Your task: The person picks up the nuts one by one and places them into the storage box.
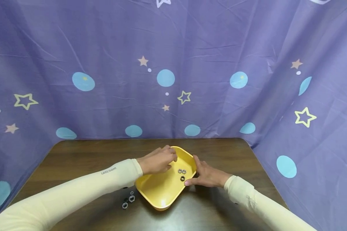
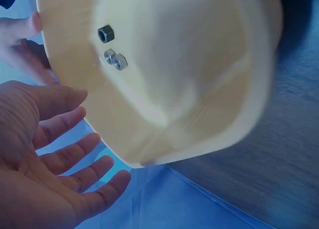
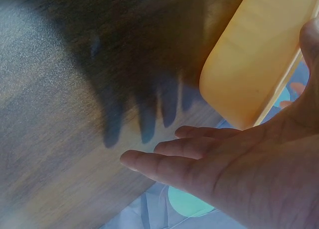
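A yellow plastic tray [image 1: 162, 195] sits at an angle on the table. Inside it, toward the right wall, lie two silver nuts [image 1: 182, 171] side by side and one dark nut [image 1: 182, 178]. My left hand [image 1: 159, 159] is over the tray's far left part; in the left wrist view its fingers [image 2: 75, 154] are spread, holding nothing. At the tray's right side is my right hand [image 1: 206, 175], its thumb at the rim. Its other fingers [image 3: 169, 166] extend straight beside the tray's outer wall in the right wrist view.
Several loose nuts [image 1: 131, 198], silver and dark, lie on the brown wooden table [image 1: 104, 215] left of the tray, near the left sleeve [image 1: 104, 179]. A purple curtain [image 1: 118, 106] with stars and dots hangs behind the table and along its sides.
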The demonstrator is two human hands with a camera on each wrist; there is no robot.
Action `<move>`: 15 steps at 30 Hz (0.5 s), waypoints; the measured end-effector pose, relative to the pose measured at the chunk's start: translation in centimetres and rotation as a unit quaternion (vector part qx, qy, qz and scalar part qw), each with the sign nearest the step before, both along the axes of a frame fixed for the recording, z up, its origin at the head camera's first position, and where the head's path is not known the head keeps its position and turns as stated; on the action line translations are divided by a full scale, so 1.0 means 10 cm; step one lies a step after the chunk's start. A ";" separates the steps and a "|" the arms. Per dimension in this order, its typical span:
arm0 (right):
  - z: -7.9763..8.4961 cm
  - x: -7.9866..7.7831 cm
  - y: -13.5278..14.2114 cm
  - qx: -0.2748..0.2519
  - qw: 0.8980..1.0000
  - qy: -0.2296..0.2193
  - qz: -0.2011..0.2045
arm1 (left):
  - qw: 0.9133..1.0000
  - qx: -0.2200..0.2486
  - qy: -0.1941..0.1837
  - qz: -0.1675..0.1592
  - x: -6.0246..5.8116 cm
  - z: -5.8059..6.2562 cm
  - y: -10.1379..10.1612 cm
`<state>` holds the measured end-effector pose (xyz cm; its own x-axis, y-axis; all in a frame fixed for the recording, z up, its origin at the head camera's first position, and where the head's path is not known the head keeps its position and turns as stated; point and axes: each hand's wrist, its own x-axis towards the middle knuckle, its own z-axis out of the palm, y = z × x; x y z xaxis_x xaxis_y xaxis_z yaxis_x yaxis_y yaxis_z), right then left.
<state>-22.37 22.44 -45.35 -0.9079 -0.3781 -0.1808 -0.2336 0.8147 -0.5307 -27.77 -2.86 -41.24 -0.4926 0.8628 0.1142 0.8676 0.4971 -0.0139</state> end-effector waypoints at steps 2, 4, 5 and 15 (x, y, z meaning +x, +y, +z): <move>0.00 0.00 0.00 -0.002 1.000 0.003 0.003 | 1.000 0.002 0.003 -0.001 0.04 0.01 -0.04; -0.01 0.00 0.01 -0.003 1.000 0.003 0.005 | 1.000 0.002 0.003 0.001 0.09 0.04 -0.08; -0.01 0.00 0.01 -0.007 1.000 0.003 0.005 | 1.000 0.003 0.002 0.001 0.11 0.05 -0.10; 0.02 0.02 0.00 -0.010 1.000 -0.005 -0.008 | 0.999 0.037 -0.006 0.027 0.28 0.20 -0.35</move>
